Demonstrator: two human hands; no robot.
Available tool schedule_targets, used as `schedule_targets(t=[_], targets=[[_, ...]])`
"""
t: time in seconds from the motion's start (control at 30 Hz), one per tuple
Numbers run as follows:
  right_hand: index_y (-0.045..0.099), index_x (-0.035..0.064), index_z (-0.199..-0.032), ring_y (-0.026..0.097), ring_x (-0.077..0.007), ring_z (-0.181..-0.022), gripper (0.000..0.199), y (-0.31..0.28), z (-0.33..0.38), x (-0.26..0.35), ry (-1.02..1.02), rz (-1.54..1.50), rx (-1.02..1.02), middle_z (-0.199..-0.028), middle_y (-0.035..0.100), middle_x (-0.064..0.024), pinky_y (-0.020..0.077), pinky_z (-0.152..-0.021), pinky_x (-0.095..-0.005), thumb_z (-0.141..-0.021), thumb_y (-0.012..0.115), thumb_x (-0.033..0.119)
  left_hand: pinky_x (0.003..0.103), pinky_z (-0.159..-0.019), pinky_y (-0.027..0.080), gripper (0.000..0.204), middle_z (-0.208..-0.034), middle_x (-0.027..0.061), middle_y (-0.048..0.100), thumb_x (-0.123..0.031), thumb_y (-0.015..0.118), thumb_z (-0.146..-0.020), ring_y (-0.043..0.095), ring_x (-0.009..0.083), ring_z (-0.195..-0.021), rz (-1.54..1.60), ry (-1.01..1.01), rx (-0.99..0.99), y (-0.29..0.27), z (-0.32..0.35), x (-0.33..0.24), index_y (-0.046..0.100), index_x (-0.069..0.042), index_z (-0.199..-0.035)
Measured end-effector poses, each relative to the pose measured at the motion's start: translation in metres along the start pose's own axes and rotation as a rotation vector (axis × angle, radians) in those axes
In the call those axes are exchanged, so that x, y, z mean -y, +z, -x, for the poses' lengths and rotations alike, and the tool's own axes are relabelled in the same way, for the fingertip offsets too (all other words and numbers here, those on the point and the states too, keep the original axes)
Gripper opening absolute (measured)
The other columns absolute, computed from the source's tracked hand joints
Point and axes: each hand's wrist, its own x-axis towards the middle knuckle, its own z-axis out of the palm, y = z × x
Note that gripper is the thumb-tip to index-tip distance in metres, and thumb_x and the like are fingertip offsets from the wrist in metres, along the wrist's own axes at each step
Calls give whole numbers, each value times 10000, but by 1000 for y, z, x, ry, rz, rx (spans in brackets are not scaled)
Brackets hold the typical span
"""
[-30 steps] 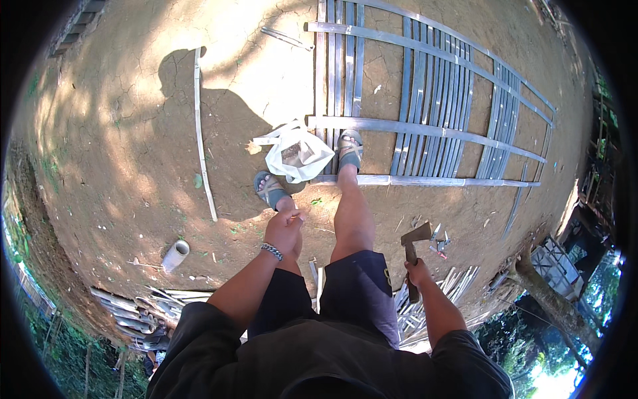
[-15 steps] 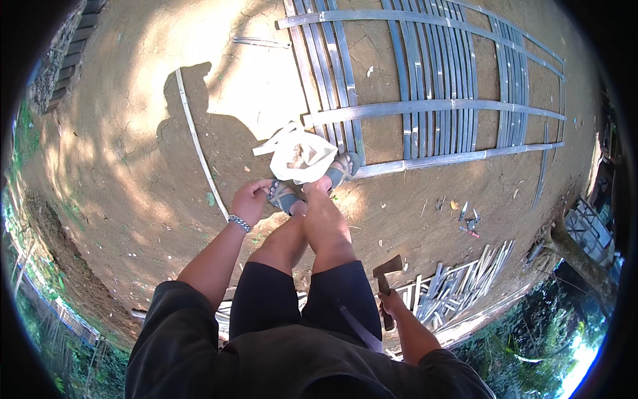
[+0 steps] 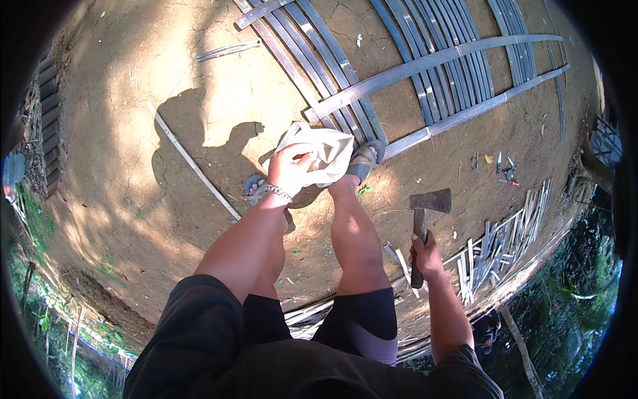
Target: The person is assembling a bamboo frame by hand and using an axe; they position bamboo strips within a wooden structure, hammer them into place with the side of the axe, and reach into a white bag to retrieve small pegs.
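Observation:
A white bag [image 3: 329, 149] with its mouth open sits on the ground between my sandalled feet. Over that mouth bends my left hand [image 3: 288, 171], a silver chain bracelet round its wrist. The fingers reach down at the bag's opening, and their tips are hidden, so whether they grip anything does not show. My right hand [image 3: 427, 255] is wrapped round the wooden handle of a hatchet [image 3: 430, 201], out to the right of my leg. The hatchet's head points up and away from me, off the ground.
A frame of dark bamboo slats [image 3: 432, 60] lies ahead to the right. One pale bamboo strip [image 3: 189, 159] is on the dirt at left. Small hand tools [image 3: 508, 174] lie to the right, beyond a heap of split bamboo pieces [image 3: 495, 256].
My left hand has moved from beside the bag to over its mouth, covering the contents seen before. The hatchet in my right hand has come forward and outward. The view has turned.

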Motion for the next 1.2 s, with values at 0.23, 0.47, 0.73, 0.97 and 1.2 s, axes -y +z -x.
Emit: schedule_targets(t=[0.23, 0.47, 0.73, 0.97, 1.2], targets=[[491, 36, -1159, 559, -123, -569, 253, 98, -105, 83, -322, -194, 135, -758, 555, -33, 481, -518, -295, -1057, 589, 246, 270, -767, 566, 118, -963, 57, 752, -36, 706, -944, 702, 132, -849, -8, 164, -91, -10, -79, 50, 751, 17, -1039], [501, 4, -1251, 571, -115, -587, 325, 135, -220, 112, -456, -203, 175, -766, 577, -26, 479, -537, -284, -1056, 594, 246, 309, -737, 554, 110, -989, 95, 703, -95, 714, -943, 689, 190, -831, -211, 494, -85, 46, -200, 85, 715, -16, -1020], [465, 0, -1302, 580, -109, -597, 373, 145, -272, 100, -416, -428, 131, -785, 589, -26, 476, -554, -263, -1060, 605, 248, 465, -912, 440, 80, -1017, 112, 656, -119, 625, -960, 633, 333, -989, -586, 985, -92, 105, -285, 132, 595, -98, -1031], [473, 0, -1258, 586, -110, -611, 340, 203, -292, 106, -454, -794, 140, -802, 588, -34, 484, -569, -267, -1062, 606, 242, 465, -910, 422, 92, -1027, 109, 643, -112, 611, -962, 625, 325, -984, -637, 986, -94, 107, -280, 137, 579, -105, -1048], [446, 4, -1371, 570, -99, -588, 433, 224, -315, 162, -578, -626, -70, -785, 588, -21, 472, -538, -272, -1037, 643, 198, 478, -856, 469, 66, -985, 165, 619, -83, 591, -979, 609, 376, -927, -559, 1021, -127, 102, -284, 134, 559, -47, -1025]])
